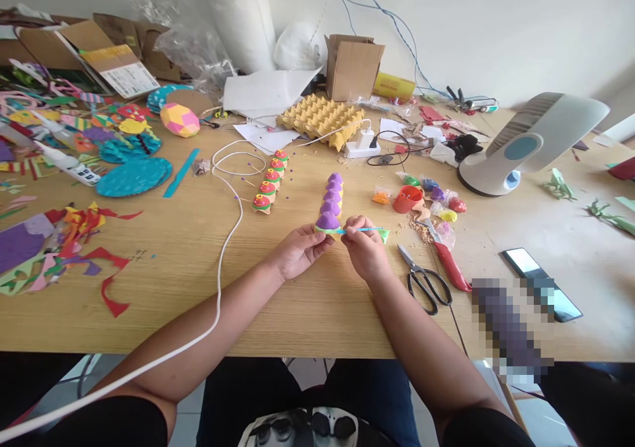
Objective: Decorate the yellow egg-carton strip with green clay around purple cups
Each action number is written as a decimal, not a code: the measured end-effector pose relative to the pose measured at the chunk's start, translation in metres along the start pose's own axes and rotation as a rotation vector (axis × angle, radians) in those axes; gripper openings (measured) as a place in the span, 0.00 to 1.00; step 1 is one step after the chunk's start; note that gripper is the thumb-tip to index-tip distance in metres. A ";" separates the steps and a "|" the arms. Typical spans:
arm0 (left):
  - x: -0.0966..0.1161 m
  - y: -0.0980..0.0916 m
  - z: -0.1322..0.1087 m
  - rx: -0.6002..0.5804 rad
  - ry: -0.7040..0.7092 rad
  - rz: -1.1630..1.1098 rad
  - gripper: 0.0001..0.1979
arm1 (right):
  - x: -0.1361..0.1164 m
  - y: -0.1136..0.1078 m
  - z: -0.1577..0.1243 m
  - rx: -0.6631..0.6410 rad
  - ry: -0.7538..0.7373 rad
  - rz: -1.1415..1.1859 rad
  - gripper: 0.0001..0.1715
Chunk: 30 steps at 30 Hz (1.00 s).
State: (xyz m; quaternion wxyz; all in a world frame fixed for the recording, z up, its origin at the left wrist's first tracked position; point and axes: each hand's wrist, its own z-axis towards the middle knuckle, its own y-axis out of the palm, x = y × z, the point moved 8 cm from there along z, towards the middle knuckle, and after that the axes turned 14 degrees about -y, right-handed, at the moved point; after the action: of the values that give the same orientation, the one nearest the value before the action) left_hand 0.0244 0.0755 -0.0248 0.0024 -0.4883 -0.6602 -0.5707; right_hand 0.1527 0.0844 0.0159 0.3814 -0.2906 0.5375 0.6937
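My left hand grips the near end of an egg-carton strip, a single row of bumps covered in purple clay. Light green clay edges the nearest bump. My right hand is closed in a pinch on a thin blue stick-like tool, its tip against that green edge. Something light green shows at the tool's right end; I cannot tell whether it belongs to it. Left of the strip lies a second egg-carton strip, with red and green bumps, yellow rings and pins stuck beside it.
Black-handled scissors and a red-handled knife lie right of my hands, near bagged clay and a red cup. A white cable crosses my left forearm. A yellow egg tray, phone and fan stand farther out.
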 end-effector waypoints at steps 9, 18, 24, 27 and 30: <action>-0.001 0.003 -0.002 0.005 -0.025 0.001 0.12 | 0.006 0.000 -0.002 -0.009 0.013 -0.074 0.18; 0.000 0.002 -0.001 -0.011 -0.022 0.009 0.12 | 0.003 0.001 0.001 -0.023 0.036 0.023 0.18; 0.000 0.003 -0.002 -0.024 -0.033 0.006 0.12 | 0.007 0.002 0.001 -0.051 0.089 0.080 0.17; 0.000 0.003 -0.002 -0.036 -0.043 0.010 0.12 | 0.011 0.002 0.000 -0.049 0.105 0.037 0.19; 0.000 0.003 -0.002 -0.045 -0.037 0.012 0.12 | 0.012 0.000 0.001 -0.038 0.114 0.002 0.19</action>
State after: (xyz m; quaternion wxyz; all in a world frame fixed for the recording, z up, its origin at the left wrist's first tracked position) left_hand 0.0251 0.0738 -0.0216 -0.0173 -0.5024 -0.6443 -0.5763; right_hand 0.1462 0.0877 0.0061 0.3439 -0.3363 0.5452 0.6866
